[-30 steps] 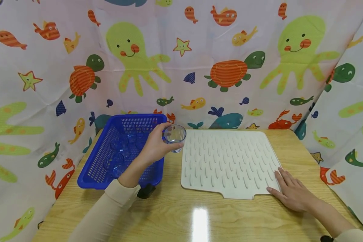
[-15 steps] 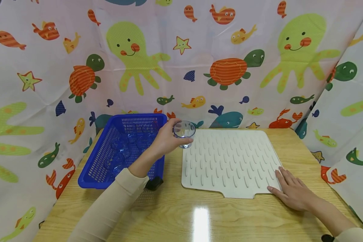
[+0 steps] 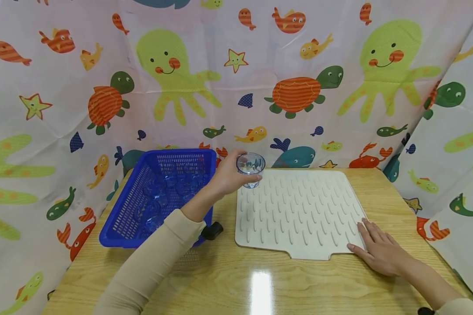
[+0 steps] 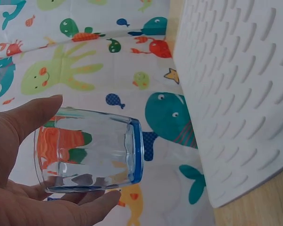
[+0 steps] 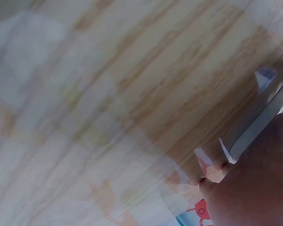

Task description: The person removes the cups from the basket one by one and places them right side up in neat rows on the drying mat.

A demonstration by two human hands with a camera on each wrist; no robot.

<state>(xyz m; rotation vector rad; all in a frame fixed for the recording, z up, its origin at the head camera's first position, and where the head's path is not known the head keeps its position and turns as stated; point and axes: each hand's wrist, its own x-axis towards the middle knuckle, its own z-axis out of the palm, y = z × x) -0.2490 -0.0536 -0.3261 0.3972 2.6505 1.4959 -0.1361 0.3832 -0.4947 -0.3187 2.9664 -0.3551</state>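
Checking the head view, we see the left hand [image 3: 228, 175] pinching the glass [image 3: 251, 164] at ten o'clock of the mat [image 3: 295, 212]; the right hand [image 3: 381, 251], fingers slightly spread at four, could nudge the mat. Left wrist: smooth glass might slip. Right wrist: finger spread unclear.

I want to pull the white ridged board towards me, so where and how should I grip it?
Probably by the tab of the white ridged board, pinched from the near side: it juts out past the near edge, and the board lies flat. The right hand rests at the near right corner.
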